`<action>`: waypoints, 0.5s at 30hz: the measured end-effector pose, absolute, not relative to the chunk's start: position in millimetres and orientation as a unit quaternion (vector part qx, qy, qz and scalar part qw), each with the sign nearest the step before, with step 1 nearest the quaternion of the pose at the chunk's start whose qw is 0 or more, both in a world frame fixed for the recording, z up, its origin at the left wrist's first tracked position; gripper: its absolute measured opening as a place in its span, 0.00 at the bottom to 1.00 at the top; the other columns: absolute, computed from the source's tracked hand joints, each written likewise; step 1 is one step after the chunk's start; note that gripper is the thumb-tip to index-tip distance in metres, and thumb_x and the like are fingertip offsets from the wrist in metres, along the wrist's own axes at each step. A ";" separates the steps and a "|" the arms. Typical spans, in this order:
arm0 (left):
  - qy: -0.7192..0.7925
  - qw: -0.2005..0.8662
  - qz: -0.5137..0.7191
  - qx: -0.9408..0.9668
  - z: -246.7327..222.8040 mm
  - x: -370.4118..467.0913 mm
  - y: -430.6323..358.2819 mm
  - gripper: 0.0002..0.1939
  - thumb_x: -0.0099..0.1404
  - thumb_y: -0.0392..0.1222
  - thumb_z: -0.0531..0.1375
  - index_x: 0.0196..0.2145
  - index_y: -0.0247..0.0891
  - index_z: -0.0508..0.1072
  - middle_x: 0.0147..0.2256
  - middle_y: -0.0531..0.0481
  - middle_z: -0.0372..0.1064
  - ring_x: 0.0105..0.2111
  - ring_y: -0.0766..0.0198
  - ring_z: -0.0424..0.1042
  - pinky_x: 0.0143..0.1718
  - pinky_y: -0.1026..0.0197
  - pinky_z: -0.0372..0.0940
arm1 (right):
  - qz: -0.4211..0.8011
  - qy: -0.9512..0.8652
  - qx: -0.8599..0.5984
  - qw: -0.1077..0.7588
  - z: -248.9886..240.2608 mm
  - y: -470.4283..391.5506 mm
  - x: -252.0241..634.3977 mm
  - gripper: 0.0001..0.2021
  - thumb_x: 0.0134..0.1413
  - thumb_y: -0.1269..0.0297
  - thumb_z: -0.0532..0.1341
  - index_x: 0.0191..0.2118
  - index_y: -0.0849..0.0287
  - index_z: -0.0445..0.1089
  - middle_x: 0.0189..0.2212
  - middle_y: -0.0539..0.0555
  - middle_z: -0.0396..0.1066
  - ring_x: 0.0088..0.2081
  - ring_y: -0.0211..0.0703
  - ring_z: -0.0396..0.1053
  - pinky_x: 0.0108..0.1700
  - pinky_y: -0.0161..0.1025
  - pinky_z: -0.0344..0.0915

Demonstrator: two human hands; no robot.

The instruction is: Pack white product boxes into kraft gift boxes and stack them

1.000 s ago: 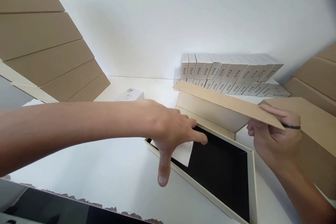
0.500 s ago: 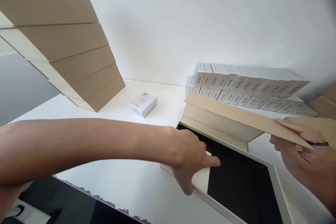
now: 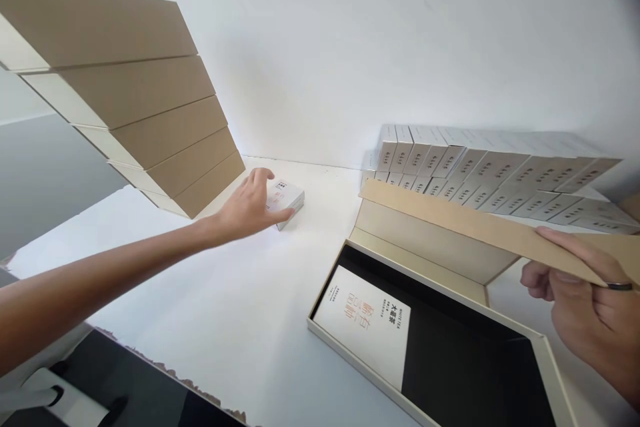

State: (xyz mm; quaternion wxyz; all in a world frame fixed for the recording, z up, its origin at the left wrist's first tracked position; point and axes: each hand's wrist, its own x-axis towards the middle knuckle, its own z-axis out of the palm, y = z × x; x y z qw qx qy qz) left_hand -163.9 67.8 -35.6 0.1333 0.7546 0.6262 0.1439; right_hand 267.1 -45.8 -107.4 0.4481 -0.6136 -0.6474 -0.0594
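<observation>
A flat open box point(image 3: 545, 353) lies on the white table point(image 3: 240, 320) with a black lining, and inside it, at its left end, lies one white card point(image 3: 363, 323) with printed characters; the rest of the black floor shows nothing else. The box's hinged lid point(image 3: 480, 230) stands raised at the far side, tan outside and cream inside, and the right hand point(image 3: 583, 310), a dark ring on one finger, grips the lid's free edge with fingers curled under and thumb on top. The left hand point(image 3: 250, 203) reaches across the table with fingers spread and rests on one small white box point(image 3: 286, 199), which lies alone near the far wall; whether it has closed on the box cannot be told. Just left of that hand, five tan flat boxes point(image 3: 150, 107) are stacked in a leaning pile. Behind the raised lid, many small silver-white cartons point(image 3: 480, 163) stand packed in two tiers against the wall, too many and too blurred to count.
</observation>
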 end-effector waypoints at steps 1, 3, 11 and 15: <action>0.653 0.159 0.110 0.732 -38.1 -168.3 75.8 0.37 0.56 0.60 0.63 0.53 0.38 0.53 0.56 0.32 0.61 0.53 0.42 0.67 0.48 0.44 0.65 | -0.051 -0.638 -0.618 0.457 -105.5 -46.1 263.6 0.21 0.65 0.51 0.53 0.60 0.45 0.66 0.23 0.49 0.64 0.26 0.47 0.65 0.36 0.49 0.64; 0.670 0.201 0.075 0.710 -43.6 -172.3 86.0 0.40 0.52 0.62 0.65 0.53 0.38 0.52 0.49 0.33 0.66 0.45 0.42 0.72 0.40 0.47 0.68 | -0.047 -0.628 -0.625 0.461 -102.0 -46.9 257.9 0.20 0.65 0.50 0.53 0.59 0.45 0.67 0.22 0.48 0.64 0.26 0.48 0.65 0.37 0.49 0.64; 0.693 0.254 0.086 0.670 -54.7 -163.1 73.8 0.42 0.52 0.54 0.65 0.56 0.38 0.47 0.45 0.37 0.68 0.42 0.48 0.73 0.36 0.53 0.69 | -0.045 -0.639 -0.647 0.415 -107.2 -51.0 267.1 0.22 0.65 0.49 0.51 0.61 0.47 0.63 0.21 0.46 0.66 0.24 0.44 0.67 0.31 0.43 0.66; 0.668 0.243 0.103 0.696 -31.2 -166.6 46.8 0.42 0.53 0.58 0.65 0.58 0.40 0.53 0.49 0.39 0.67 0.46 0.47 0.71 0.37 0.53 0.70 | -0.030 -0.621 -0.648 0.440 -112.9 -50.1 270.0 0.23 0.65 0.46 0.51 0.60 0.49 0.65 0.21 0.46 0.67 0.23 0.43 0.67 0.30 0.43 0.66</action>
